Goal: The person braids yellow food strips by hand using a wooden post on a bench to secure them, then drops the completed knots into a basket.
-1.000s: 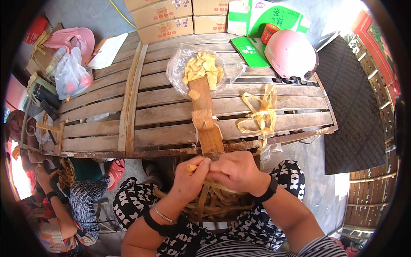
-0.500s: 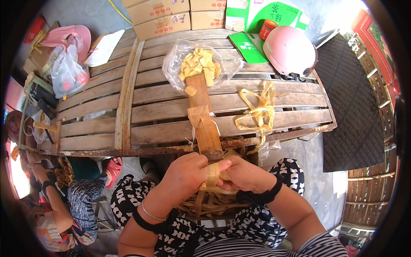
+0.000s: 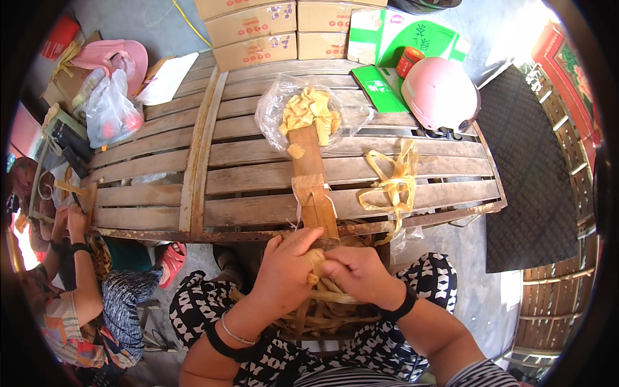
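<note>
A pale yellow, flat strip (image 3: 315, 260) is bunched between my two hands, just off the near end of a narrow wooden board (image 3: 313, 161). My left hand (image 3: 287, 267) is closed on the strip's left side, its index finger stretched toward the board's end. From the other side my right hand (image 3: 361, 272) pinches the strip between thumb and fingers. Below them, between my knees, many similar long strips (image 3: 335, 313) lie heaped, partly covered by my hands. Folded yellow pieces (image 3: 308, 109) sit on a clear plastic bag (image 3: 267, 113) at the board's far end.
The board rests on a slatted table (image 3: 251, 177). A tangled yellow plastic tie (image 3: 400, 184) lies to its right; a pink helmet (image 3: 442, 93) and a red can (image 3: 409, 61) stand behind. Cartons (image 3: 255, 45) line the back. At left, a co-worker's hands (image 3: 71, 219) work near the table edge.
My left index finger has stretched out from the strip, and my right hand has turned inward over it. The looped strip is now more bunched. The co-worker's hands have risen toward the table edge.
</note>
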Demonstrator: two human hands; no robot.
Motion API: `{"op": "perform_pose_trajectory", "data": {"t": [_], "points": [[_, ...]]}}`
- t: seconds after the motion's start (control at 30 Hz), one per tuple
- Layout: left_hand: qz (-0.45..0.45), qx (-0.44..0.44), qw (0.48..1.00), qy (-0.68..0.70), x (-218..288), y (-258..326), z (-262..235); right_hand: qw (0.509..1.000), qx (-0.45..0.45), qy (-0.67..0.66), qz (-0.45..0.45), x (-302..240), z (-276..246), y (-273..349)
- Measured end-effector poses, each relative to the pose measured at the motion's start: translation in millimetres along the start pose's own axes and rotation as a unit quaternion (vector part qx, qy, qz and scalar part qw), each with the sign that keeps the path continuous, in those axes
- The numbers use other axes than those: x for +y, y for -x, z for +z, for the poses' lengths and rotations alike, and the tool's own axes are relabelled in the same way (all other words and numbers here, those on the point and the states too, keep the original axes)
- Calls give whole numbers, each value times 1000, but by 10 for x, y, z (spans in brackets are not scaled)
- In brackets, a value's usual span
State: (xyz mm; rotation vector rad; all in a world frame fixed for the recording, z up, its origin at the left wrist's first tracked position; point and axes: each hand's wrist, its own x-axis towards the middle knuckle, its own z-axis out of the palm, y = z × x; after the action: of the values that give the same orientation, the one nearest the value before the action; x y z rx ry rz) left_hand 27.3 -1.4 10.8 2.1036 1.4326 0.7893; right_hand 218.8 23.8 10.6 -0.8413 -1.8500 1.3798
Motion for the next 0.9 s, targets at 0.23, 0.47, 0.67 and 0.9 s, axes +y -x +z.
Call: {"op": "perform_pose_trajectory", "data": {"t": [0.23, 0.47, 0.67, 0.9], "points": [[86, 20, 994, 68, -20, -2, -72, 991, -59, 76, 97, -66, -47, -42], [-92, 110, 887, 440, -72, -4, -335, 897, -132, -287, 308, -118, -175, -6], [-222, -94, 810, 535, -145, 23, -102, 893, -98, -264, 351, -112, -125, -62], [-248, 112, 771, 576, -220, -93, 90, 971, 104, -80, 201, 69, -219, -173]]}}
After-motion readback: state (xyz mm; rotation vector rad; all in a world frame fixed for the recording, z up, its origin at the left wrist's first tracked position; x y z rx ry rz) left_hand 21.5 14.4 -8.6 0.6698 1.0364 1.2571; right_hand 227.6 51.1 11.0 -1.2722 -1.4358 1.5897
